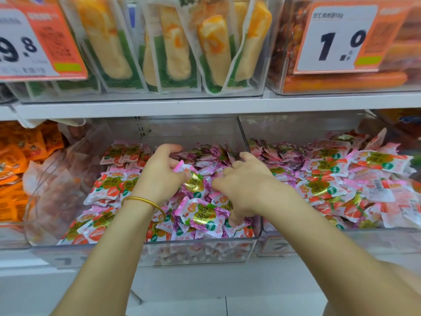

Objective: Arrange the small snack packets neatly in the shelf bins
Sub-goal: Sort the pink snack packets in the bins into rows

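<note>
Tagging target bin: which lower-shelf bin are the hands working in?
The middle bin: left hand and right hand are both in its purple-and-red packets. The right bin holds no hand.

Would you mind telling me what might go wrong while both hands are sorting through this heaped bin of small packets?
1. The packets are heaped up to the bin's front wall; raking by the left hand and right hand may tip some over it.
2. The heap also nears the divider, so packets could slide into the neighbouring bin.
3. The bangle might snag a wrapper edge.
</note>
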`<control>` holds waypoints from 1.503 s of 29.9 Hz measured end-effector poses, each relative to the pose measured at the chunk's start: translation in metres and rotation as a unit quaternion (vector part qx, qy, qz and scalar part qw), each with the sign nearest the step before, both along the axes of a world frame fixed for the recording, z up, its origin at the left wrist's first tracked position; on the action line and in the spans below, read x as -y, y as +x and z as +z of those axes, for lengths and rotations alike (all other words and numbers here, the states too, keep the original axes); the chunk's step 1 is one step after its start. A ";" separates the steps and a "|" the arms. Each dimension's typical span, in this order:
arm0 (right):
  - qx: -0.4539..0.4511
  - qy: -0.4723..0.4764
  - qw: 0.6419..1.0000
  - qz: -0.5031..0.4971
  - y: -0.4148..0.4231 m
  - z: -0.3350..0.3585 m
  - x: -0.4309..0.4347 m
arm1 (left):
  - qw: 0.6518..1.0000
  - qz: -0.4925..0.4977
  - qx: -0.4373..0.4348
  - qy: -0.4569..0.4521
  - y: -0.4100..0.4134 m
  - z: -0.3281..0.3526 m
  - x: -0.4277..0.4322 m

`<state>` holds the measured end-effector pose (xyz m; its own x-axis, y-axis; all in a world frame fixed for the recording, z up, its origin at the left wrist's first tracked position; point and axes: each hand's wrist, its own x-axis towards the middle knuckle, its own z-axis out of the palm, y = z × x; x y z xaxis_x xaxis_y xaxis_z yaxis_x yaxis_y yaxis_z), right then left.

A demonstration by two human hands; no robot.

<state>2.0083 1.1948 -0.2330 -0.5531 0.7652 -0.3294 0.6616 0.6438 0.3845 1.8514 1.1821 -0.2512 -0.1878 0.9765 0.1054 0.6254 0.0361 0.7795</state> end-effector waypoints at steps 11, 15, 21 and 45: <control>-0.333 -0.030 0.943 -0.013 0.022 0.001 -0.004 | 0.989 -0.005 0.144 0.045 -0.004 0.004 0.002; -0.513 -0.055 0.856 -0.029 0.040 0.012 -0.002 | 0.980 -0.018 0.184 0.072 0.003 0.009 0.004; -0.706 -0.206 0.674 -0.071 0.078 0.028 0.008 | 0.942 -0.094 0.291 0.140 0.050 0.024 0.012; -0.443 -0.114 0.810 -0.366 0.143 -0.011 0.009 | 0.959 -0.186 -0.008 0.215 0.111 0.000 0.003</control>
